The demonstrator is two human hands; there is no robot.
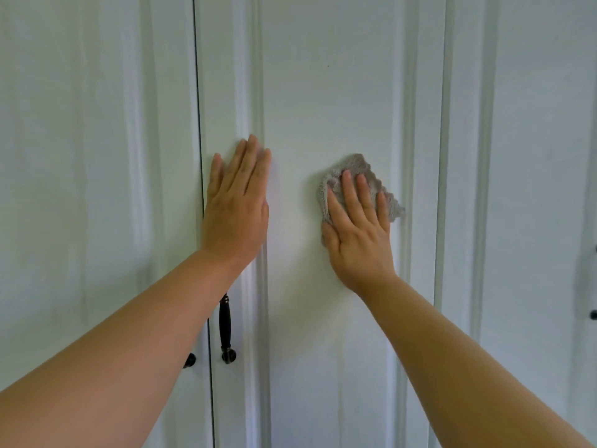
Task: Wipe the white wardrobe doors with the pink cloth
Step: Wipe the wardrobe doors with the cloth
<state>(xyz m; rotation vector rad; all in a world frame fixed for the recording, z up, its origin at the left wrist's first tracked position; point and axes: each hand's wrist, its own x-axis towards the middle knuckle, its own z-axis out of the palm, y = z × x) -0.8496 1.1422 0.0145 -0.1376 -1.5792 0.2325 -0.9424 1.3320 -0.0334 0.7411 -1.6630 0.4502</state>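
At the far left stands a white panelled wardrobe door (97, 189), its raised moulding running upright, parted by a thin dark seam from the middle white panelled door (332, 92). Just right of that seam, low down, hangs a dark turned metal pull handle (225, 328); a dark round knob (190, 360) peeps out beside the left forearm, on the other side of the seam.

Above the handle, the left hand (237, 208) lies flat on the middle door's left stile, fingers straight and close together, holding nothing; it seems to steady the door against the push of wiping.

Further right, on the flat centre panel, the right hand (358, 231) presses the small crumpled pink-grey terry cloth (358, 166) against the wood with fingers spread and fairly straight. The cloth lies under palm and fingers, its scalloped edge showing above and to the right of the fingertips, well apart from the left hand.

I judge the cloth light, soft and limp, likely to bunch or slip out unless pinned by a broad palm, so flat pressure over its middle suits it better than a pinch at a corner.

Rightmost is a third white door (533, 156), with small dark fittings (593, 315) at the frame's edge.
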